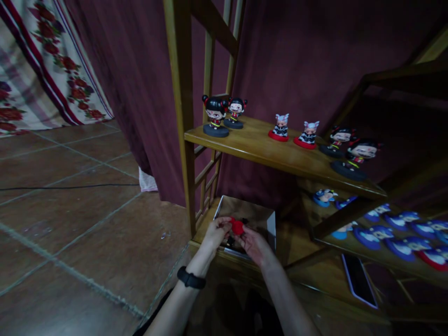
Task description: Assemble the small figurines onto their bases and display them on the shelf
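Observation:
Between both hands is a small red round piece [237, 227], much like the red bases under two figurines on the shelf above. My left hand [217, 232] pinches its left side with thumb and fingers, a black band [191, 278] on that wrist. Fingers of my right hand [252, 242] grip the piece from the right. Both hands are over an open white-edged box [271, 227] on the low shelf. Some small dark items lie inside the box, partly hidden by the hands and too dim to name.
On the wooden shelf [252, 144] above stand black-haired figurines [216, 112] on dark bases and silver-haired figurines [281, 125] on red ones. Several blue-based figurines [373, 235] fill a shelf at right. A phone [359, 280] lies lower right. A dark cable [70, 187] crosses the tiled floor.

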`<state>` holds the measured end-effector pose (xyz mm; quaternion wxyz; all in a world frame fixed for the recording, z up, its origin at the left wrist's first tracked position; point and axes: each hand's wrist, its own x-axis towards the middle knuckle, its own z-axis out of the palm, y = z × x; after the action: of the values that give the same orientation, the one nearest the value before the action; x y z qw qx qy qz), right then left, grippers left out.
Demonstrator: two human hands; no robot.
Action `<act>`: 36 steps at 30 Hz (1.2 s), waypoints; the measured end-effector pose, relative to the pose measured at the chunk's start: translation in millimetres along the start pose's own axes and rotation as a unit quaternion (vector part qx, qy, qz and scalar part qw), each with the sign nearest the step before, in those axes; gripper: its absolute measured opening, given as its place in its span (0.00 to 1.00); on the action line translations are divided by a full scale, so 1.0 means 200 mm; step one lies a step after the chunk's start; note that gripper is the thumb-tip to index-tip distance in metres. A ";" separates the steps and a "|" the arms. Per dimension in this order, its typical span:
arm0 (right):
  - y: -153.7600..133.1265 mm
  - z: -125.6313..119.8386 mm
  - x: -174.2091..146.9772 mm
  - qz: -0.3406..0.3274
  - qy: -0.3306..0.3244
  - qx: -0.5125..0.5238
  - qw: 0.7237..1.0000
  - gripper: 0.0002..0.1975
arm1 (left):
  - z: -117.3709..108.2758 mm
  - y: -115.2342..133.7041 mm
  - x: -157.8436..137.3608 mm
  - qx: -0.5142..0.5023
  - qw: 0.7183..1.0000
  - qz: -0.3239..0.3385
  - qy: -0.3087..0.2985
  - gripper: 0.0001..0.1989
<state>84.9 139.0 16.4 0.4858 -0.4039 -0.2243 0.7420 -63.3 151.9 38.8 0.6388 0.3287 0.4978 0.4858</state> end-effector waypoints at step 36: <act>0.06 -0.03 0.27 -0.123 0.041 -0.230 0.965 0.13 | -0.16 0.01 0.12 -0.135 0.982 -0.066 0.114 0.10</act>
<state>72.2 181.6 -15.9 0.4760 -0.5039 -0.4166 0.5882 -93.8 172.2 23.6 0.6471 0.1488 0.5176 0.5396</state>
